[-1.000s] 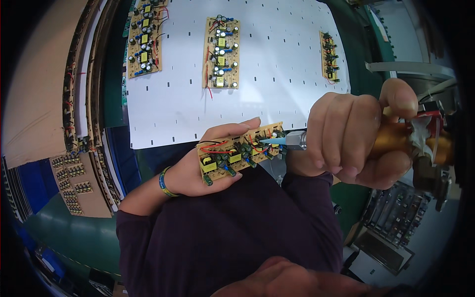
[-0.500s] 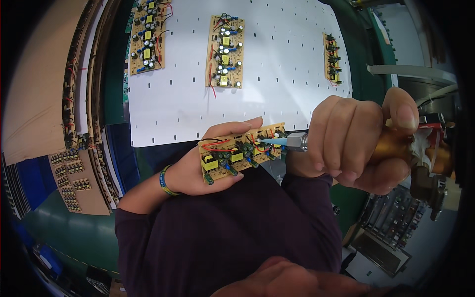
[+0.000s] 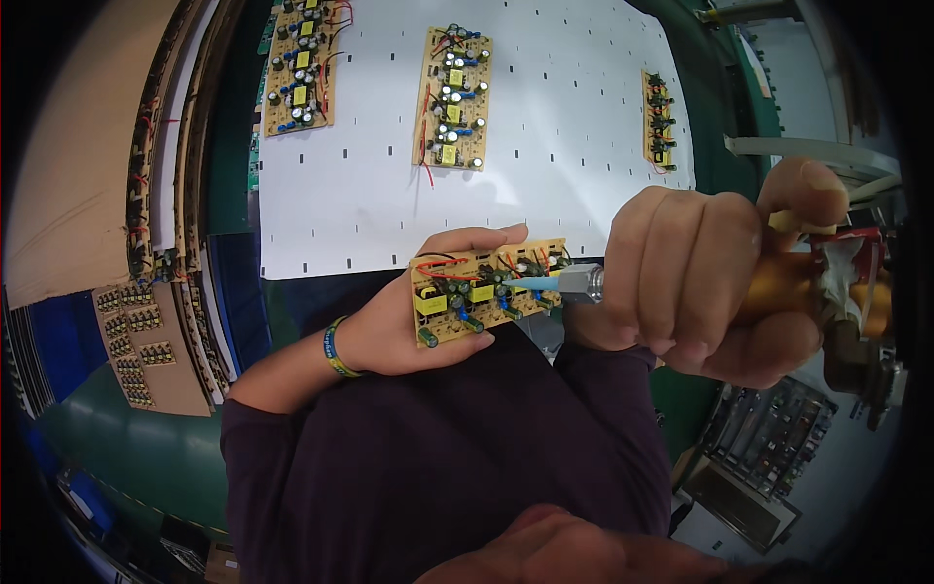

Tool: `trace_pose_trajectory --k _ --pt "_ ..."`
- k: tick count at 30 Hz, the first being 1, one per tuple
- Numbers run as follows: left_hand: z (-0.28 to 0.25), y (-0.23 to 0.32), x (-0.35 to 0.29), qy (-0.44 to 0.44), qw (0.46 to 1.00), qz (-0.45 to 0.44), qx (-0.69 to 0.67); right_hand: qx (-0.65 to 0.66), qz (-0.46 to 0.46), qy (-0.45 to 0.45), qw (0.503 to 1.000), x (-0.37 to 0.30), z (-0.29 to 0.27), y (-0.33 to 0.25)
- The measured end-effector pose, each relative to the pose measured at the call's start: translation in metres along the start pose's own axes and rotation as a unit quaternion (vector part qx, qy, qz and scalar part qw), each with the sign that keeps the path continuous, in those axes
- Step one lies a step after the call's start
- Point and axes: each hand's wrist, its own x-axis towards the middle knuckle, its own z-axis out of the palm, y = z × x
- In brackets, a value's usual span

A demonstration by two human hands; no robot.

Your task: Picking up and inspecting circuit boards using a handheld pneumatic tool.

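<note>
My left hand [image 3: 381,329] grips a tan circuit board panel [image 3: 455,323] from its left end, fingers behind the far edge and thumb at the near edge. Yellow transformers, green and blue components and red and black wires crowd its face, which tilts toward me. In my right hand [image 3: 686,277] is a glue gun [image 3: 771,294] with a gold-coloured body. Its metal nozzle [image 3: 582,283] ends in a pale blue tip [image 3: 530,284], which points left among the components near the panel's middle. I cannot tell whether the tip touches them.
Beyond my hands lies a white sheet [image 3: 341,209] with small dark marks. On it rest more populated panels: one at left [image 3: 300,83], one in the middle [image 3: 454,97], one at right [image 3: 658,122]. Cardboard layers [image 3: 78,127] holding boards stand at far left. A pale curved bar [image 3: 808,146] is at right.
The panel in my left hand has shifted slightly right. The glue gun's tip now lies farther left along the panel, and one finger of my right hand has risen a little.
</note>
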Motion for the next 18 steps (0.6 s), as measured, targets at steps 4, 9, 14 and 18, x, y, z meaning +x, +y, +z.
trace_pose_trajectory --k 4,9,14,18 --pt "0.0025 -0.0006 -0.0006 0.005 1.000 -0.010 -0.013 -0.002 -0.004 0.004 1.000 -0.0023 0.0033 0.0038" --pt "0.0016 -0.0009 -0.0010 0.015 0.999 -0.016 -0.034 -0.020 0.011 -0.027 0.999 -0.0037 -0.0048 0.0028" --pt "0.0008 -0.0036 -0.0010 0.032 0.999 -0.026 -0.028 -0.006 -0.015 0.006 1.000 -0.0002 -0.0005 0.0043" --pt "-0.0028 -0.0035 0.0010 0.039 0.998 -0.019 -0.040 -0.001 -0.001 0.007 1.000 -0.0018 -0.0043 0.0005"
